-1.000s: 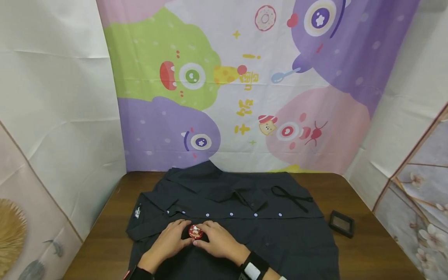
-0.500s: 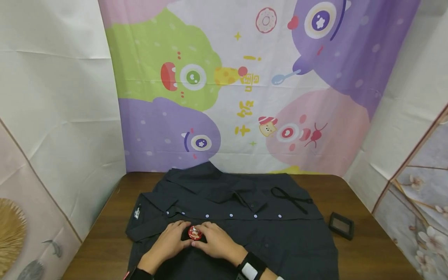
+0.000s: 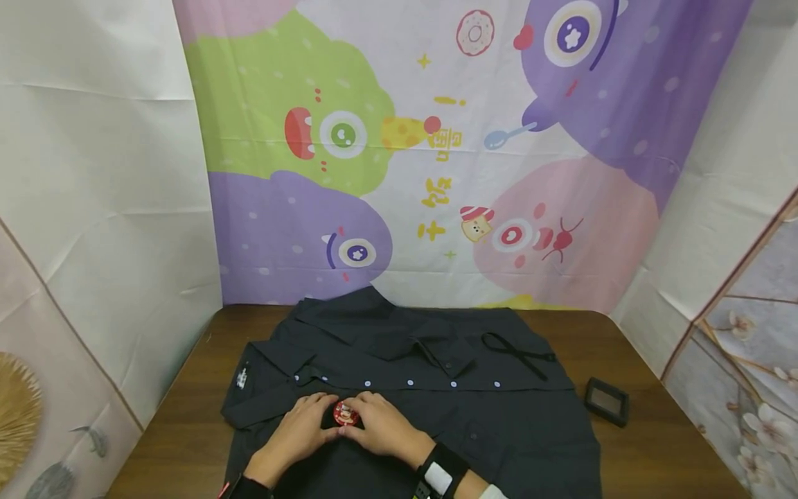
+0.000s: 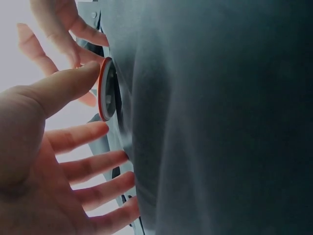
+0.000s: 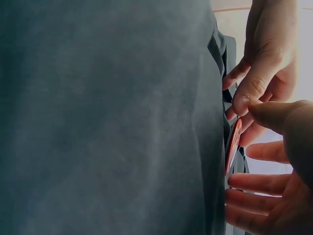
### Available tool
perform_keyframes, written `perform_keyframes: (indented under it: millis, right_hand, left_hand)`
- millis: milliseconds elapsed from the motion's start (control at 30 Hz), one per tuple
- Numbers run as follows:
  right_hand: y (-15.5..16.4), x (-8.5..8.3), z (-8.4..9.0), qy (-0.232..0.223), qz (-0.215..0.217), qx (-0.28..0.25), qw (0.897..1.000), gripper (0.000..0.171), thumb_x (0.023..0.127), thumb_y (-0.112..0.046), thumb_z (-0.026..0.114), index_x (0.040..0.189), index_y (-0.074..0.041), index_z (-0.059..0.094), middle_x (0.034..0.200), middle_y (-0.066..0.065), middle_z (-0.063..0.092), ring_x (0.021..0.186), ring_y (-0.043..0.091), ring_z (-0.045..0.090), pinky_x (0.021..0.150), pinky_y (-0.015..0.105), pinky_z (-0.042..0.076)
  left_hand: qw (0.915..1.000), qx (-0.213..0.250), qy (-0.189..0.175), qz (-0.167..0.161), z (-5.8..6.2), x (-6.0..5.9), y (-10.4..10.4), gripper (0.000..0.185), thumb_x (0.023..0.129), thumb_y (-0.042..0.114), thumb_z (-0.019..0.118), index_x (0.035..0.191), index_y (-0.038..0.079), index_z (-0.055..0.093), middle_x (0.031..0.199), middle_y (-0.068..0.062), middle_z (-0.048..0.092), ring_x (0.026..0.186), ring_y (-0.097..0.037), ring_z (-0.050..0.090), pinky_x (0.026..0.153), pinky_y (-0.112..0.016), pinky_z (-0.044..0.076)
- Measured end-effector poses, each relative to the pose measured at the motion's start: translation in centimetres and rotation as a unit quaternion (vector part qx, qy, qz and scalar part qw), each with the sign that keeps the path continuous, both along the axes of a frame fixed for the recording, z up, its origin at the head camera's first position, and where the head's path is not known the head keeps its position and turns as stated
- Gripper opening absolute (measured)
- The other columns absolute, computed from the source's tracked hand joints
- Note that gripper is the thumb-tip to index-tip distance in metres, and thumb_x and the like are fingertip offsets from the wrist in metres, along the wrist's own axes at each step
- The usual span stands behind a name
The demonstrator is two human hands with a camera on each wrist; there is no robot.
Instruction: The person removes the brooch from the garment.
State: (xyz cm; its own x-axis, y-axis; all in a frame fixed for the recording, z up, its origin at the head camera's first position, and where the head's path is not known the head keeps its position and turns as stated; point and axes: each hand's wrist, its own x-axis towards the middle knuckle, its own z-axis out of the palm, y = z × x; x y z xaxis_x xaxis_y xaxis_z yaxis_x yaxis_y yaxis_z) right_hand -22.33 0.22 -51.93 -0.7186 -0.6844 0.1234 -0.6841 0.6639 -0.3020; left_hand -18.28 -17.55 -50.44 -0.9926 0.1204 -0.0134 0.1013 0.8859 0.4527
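Note:
A round red pin badge (image 3: 346,413) with a picture on its face is at the left-middle of a dark button shirt (image 3: 524,430). In the left wrist view the badge (image 4: 108,90) stands edge-on, its back facing the cloth. My left hand (image 3: 303,425) pinches its rim between thumb and index finger, the other fingers reaching toward the fabric. From the other side my right hand (image 3: 388,427) holds the rim too, its thumb tip meeting the left thumb. In the right wrist view only the badge's thin red edge (image 5: 234,147) shows. Contact behind the badge is hidden.
The shirt is spread over a brown wooden table (image 3: 661,443). A black cord loop (image 3: 520,355) lies on its upper right. Beside the shirt sits a small black frame-like box (image 3: 607,402). A cartoon cloth (image 3: 424,152) hangs behind the table.
Both hands keep their places round the badge. The badge and hands shift very slightly left in the head view, along with a small sway of the whole scene.

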Motion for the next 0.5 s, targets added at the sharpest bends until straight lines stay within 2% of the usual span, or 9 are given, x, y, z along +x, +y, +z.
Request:
perform_keyframes:
  millis: [300,500]
  right_hand:
    - [-0.12,-0.4,-0.1,0.012,0.002,0.003,1.0,0.044,0.089,-0.041,0.068,0.126,-0.016,0.063,0.109,-0.001,0.064,0.096,0.012,0.059,0.085,0.025,0.05]
    - [-0.24,-0.42,-0.29,0.007,0.0,0.009,1.0,0.043,0.089,-0.039,0.068,0.126,-0.017,0.064,0.109,-0.001,0.065,0.096,0.012,0.058,0.083,0.025,0.05]
  left_hand:
    - [1.0,0.0,0.002,0.003,-0.14,-0.12,-0.12,0.056,0.077,0.03,0.082,0.122,0.004,0.063,0.124,-0.017,0.062,0.118,-0.041,0.054,0.091,-0.064,0.046]
    - [0.9999,-0.008,-0.011,0.004,-0.17,-0.17,-0.2,0.057,0.076,0.029,0.083,0.122,0.004,0.063,0.126,-0.018,0.06,0.119,-0.042,0.053,0.089,-0.065,0.045]
